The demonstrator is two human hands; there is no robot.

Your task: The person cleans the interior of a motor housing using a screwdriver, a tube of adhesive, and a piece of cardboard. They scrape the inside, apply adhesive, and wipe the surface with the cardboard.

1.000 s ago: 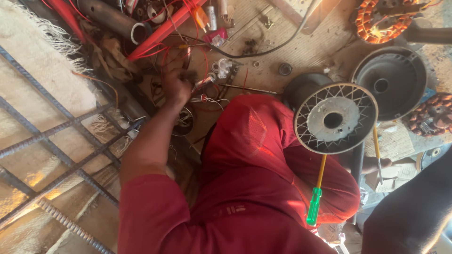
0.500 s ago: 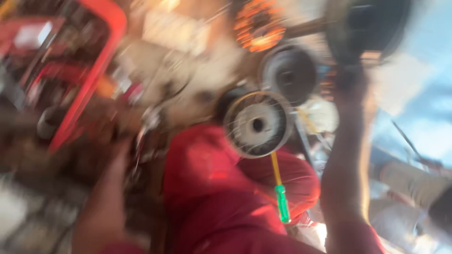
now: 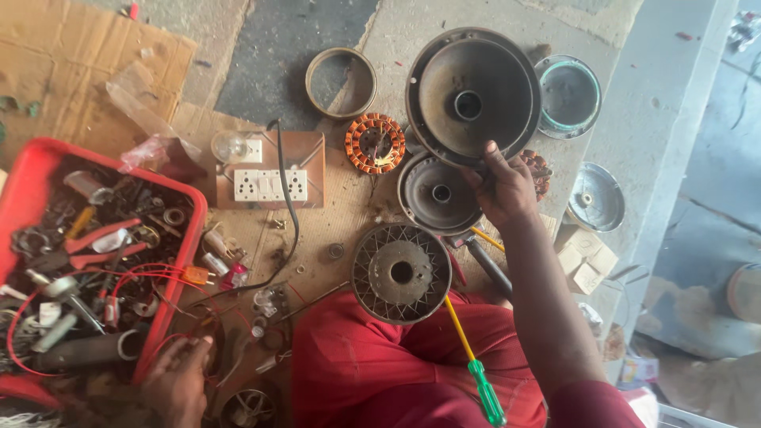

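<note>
The large round motor cover (image 3: pixel 473 97) lay in the upper middle of the frame, dished side up, with a hub hole at its centre. My right hand (image 3: pixel 502 187) had hold of its lower rim, thumb on top of the edge and fingers curled beneath. Just below it, touching my knuckles, sat a smaller grey end cover (image 3: pixel 438 194). To its left lay the copper-wound stator (image 3: pixel 375 143), and beyond that, toward the top, a bare metal ring (image 3: pixel 341 82). Lower in the centre, at my red-clad knees, rested the finned rotor (image 3: pixel 401 273), with a yellow-shafted, green-handled screwdriver (image 3: pixel 474 363) slanting away from it to the lower right. A shallow greenish cap (image 3: pixel 568 95) sat just right of the big cover. My left hand (image 3: pixel 178 380) rested at the bottom left, fingers loosely bent among small parts and wires; I could not tell whether it gripped anything. Beside it stood the red tray (image 3: pixel 184 255) full of tools, and above that a switchboard (image 3: pixel 271 170) with white sockets.
</note>
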